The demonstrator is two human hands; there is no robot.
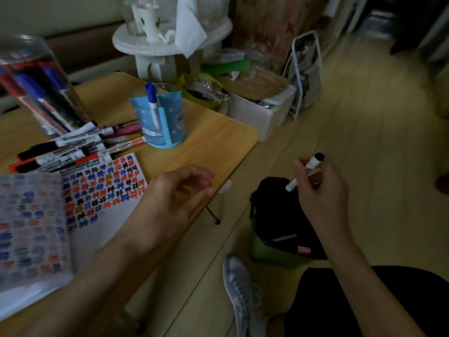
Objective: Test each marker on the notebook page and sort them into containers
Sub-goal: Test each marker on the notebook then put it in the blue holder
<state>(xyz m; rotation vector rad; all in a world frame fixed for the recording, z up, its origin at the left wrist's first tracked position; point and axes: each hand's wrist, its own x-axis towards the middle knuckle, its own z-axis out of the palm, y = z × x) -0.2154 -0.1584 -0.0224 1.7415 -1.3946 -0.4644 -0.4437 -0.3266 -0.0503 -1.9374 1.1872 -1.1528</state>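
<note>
The right hand [320, 190] has a pinching grip on the black-capped marker [312, 164] over the lined bin [269, 254] on the floor, at 3 o'clock from the notebook [104, 190]; best centre it above the mouth and release low, while the left hand [177, 190] hovers loose and empty at the counter [213, 142] edge

I see a dim room with a pale plank floor [364, 142] and a cream wall [48, 13]. The low wooden worktop [213, 144] shows 1 rounded corner. Beyond it stand a white round stand [150, 48], a wooden-lidded white box [262, 113] and a leaning wire rack [306, 69].
</note>
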